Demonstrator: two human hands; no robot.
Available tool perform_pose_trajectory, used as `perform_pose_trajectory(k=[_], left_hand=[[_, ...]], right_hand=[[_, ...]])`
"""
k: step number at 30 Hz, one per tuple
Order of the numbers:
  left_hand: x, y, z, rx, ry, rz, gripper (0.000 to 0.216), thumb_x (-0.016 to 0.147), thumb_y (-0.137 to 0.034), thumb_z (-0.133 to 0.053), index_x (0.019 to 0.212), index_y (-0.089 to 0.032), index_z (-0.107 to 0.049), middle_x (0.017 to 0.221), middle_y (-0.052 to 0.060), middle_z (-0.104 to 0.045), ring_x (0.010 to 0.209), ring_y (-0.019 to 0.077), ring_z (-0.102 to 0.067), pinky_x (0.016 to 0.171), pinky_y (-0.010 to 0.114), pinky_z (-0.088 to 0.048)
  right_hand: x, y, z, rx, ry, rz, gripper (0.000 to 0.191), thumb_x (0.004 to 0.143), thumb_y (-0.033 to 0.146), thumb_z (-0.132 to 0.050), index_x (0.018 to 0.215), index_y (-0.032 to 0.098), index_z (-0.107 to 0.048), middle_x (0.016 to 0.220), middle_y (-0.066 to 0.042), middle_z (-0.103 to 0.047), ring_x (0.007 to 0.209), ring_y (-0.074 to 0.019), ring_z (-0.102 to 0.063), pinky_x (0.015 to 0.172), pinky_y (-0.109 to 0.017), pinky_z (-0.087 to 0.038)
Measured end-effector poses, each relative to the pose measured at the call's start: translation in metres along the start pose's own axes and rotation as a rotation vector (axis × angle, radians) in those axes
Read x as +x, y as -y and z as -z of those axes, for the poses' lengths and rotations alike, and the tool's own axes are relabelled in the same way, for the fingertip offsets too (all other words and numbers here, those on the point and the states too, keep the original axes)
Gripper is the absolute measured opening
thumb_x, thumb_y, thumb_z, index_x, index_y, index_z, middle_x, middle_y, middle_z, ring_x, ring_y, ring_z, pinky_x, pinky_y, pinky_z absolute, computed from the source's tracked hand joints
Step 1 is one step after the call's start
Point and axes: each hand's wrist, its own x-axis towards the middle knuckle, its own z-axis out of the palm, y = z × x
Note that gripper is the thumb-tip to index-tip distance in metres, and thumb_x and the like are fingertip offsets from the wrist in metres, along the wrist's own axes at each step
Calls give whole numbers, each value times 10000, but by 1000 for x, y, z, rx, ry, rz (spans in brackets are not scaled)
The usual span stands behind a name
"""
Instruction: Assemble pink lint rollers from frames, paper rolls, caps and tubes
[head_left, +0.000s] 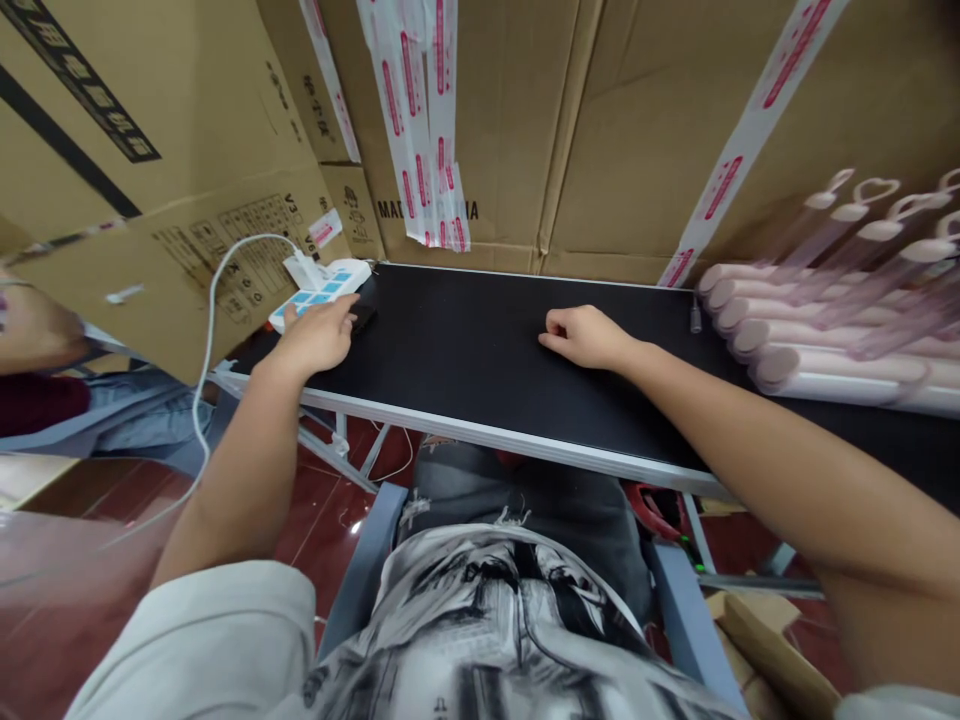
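Observation:
My left hand [319, 332] rests at the far left of the black tabletop [457, 340], its fingers spread. The fingers lie over the near side of a white power strip [346, 272] with blue socket faces. A dark flat object [366, 308] sits beside these fingers, partly hidden, and I cannot make out its kind. A white plug [304, 270] with a white cable stands in the strip. Toward the middle right, my right hand [583, 336] lies on the tabletop, fingers curled into a loose fist, with nothing showing in it.
Pale pink tubes [780, 368] with clear stems and looped tops lie in a row on the right. A short dark connector [695, 314] is near them. Cardboard boxes [495, 130] wall the back and left. Another person's arm [37, 325] shows at the left edge.

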Motion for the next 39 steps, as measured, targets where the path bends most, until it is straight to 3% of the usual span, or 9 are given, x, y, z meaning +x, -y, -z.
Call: perform_pose_trajectory(k=[4, 9, 11, 15, 23, 27, 31, 35, 39], left_hand=[[6, 9, -2, -30, -31, -25, 630, 1056, -276, -395, 1678, -198, -464, 1507, 127, -740, 1532, 379, -567, 1335, 702, -212], [7, 35, 5, -118, -127, -78, 603, 1043, -306, -421, 1627, -203, -534, 1477, 76, -765, 1431, 331, -646, 1218, 508, -472], [3, 47, 6, -149, -191, -52, 606, 1049, -323, -409, 1627, -189, -526, 1515, 77, -740, 1422, 331, -644, 1213, 502, -489], [-9, 67, -4, -190, -164, -4, 581, 1067, -346, -395, 1605, -185, -545, 1483, 52, -761, 1423, 321, -641, 1236, 495, -482], [-19, 77, -24, -206, -262, -50, 612, 1046, -390, -369, 1594, -214, -574, 1514, 99, -739, 1489, 323, -615, 1290, 503, -414], [-21, 74, -25, -215, -246, -106, 613, 1063, -414, -334, 1588, -189, -559, 1454, 111, -774, 1496, 331, -602, 1353, 613, -263], [-27, 70, -25, -258, -236, -107, 583, 1068, -451, -342, 1551, -224, -575, 1359, 94, -819, 1478, 308, -622, 1393, 633, -126], [-24, 64, -25, -246, -210, -88, 560, 1060, -443, -322, 1502, -263, -615, 1332, 78, -829, 1460, 299, -632, 1398, 634, -90], [-6, 60, -24, -233, -154, -109, 594, 1052, -434, -325, 1558, -266, -585, 1472, 89, -766, 1502, 315, -594, 1387, 665, -85]], right_hand=[[0, -3, -1, 22, 4, -9, 278, 957, 360, -628, 732, 243, -515, 707, -11, -624, 659, -187, -546, 689, -325, -355], [-2, -2, 0, 28, 4, -25, 264, 954, 361, -637, 743, 246, -528, 724, -18, -649, 681, -199, -576, 685, -322, -370], [-3, -2, 0, 37, 5, -31, 260, 949, 368, -641, 745, 248, -534, 723, -18, -652, 683, -202, -583, 686, -323, -377], [-2, -2, -1, 58, 7, -53, 262, 937, 387, -640, 736, 251, -541, 701, -14, -645, 667, -204, -583, 683, -326, -384], [-3, -5, -6, 65, -17, -82, 263, 922, 428, -633, 738, 255, -561, 690, -15, -660, 656, -207, -599, 681, -332, -397], [-2, -7, -8, 66, -30, -71, 271, 918, 436, -642, 728, 259, -565, 675, -12, -663, 640, -207, -600, 671, -336, -405], [-2, -8, -8, 71, -24, -86, 282, 917, 452, -639, 720, 268, -558, 663, -9, -652, 631, -215, -598, 659, -346, -401], [-2, -9, -9, 65, -20, -97, 290, 916, 470, -639, 718, 273, -562, 653, -8, -653, 625, -218, -602, 655, -355, -407], [-3, -8, -8, 71, -17, -97, 298, 914, 490, -635, 717, 277, -565, 651, -6, -659, 616, -218, -603, 648, -359, -414]])
